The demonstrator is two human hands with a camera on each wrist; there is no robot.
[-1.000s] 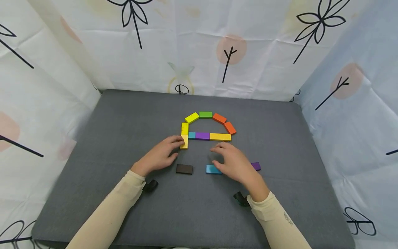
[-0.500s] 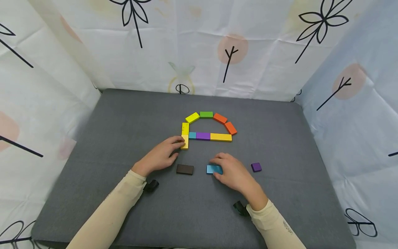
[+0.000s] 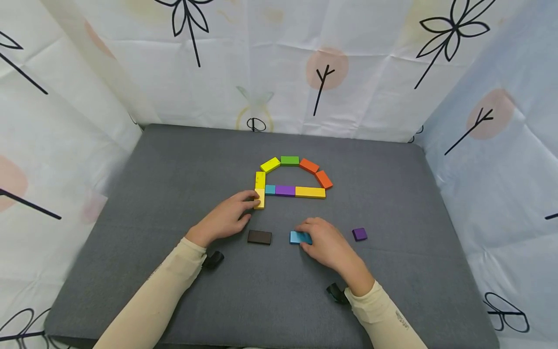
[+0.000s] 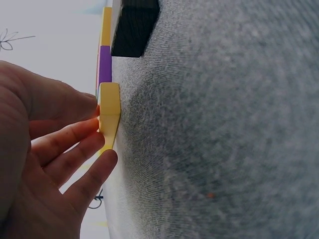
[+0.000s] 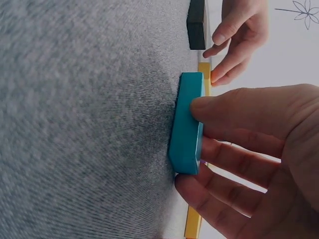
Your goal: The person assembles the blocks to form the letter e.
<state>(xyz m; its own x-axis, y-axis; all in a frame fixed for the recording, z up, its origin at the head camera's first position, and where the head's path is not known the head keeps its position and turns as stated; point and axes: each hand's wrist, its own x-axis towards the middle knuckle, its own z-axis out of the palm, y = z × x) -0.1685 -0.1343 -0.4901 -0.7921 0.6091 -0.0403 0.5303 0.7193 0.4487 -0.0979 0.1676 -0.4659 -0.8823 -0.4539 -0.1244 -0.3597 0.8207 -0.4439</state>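
My right hand (image 3: 324, 241) pinches a blue rectangular block (image 5: 188, 124), thumb on its near side and fingers behind it; in the right wrist view the block is low at the cloth. My left hand (image 3: 226, 215) rests its fingertips on the yellow block (image 3: 259, 202) at the lower left of a block outline, fingers loosely extended in the left wrist view. Yellow, green and orange blocks curve over the top of that outline. Along its bottom run a small teal block (image 3: 270, 190), a purple block (image 3: 285, 191) and a long yellow block (image 3: 310, 192).
A dark brown block (image 3: 259, 237) lies between the two hands, and a small purple block (image 3: 359, 234) lies right of my right hand. Everything sits on a grey cloth-covered table (image 3: 196, 160). White patterned curtains (image 3: 279, 72) hang behind and at both sides.
My right hand has come down and closer to me, from above the blue block to gripping it, which uncovers the small purple block. My left hand keeps its place.
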